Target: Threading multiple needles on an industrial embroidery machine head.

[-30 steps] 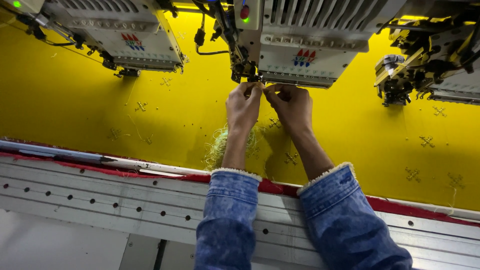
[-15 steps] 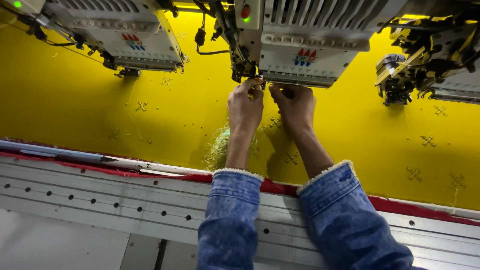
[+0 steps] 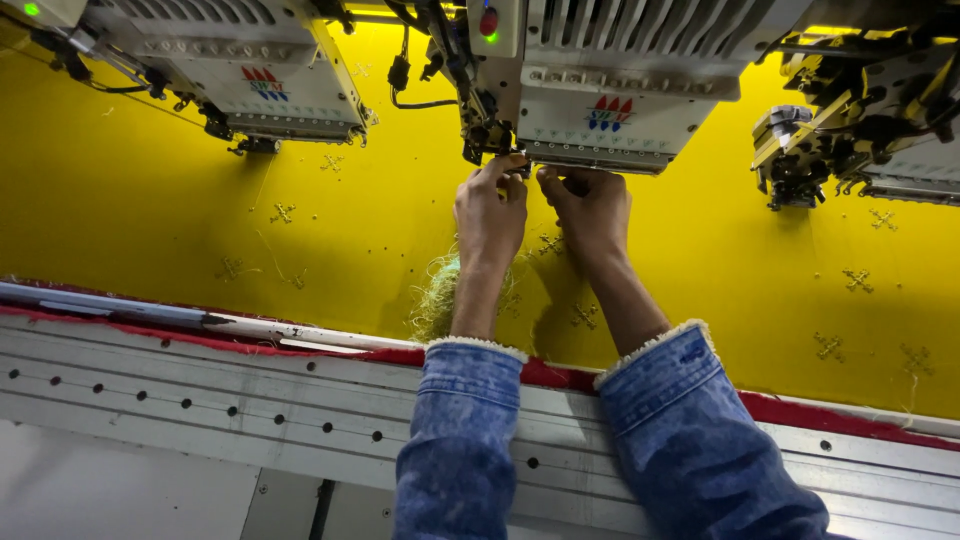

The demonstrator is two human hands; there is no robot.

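At the lower edge of the middle grey-and-white metal embroidery head (image 3: 620,95), where its needles sit, both hands are raised with their fingertips bunched close together; whatever fine thread or part is being pinched there is too small to be made out, so it cannot be told whether anything is actually held. The left hand (image 3: 490,205) is pressed up against the left end of that lower edge, its grip closed in a pinch, and the right hand (image 3: 590,205) is set just beside it, fingers curled under the head. Below the head a sheet of bright yellow fabric (image 3: 150,200) is stretched flat, dotted with small stitched cross motifs, and a loose tuft of pale green-yellow thread (image 3: 437,295) lies on it near the left wrist. A fingertip could be pricked by a needle, and the tuft could be dragged across the fabric by a blue denim sleeve (image 3: 460,440).
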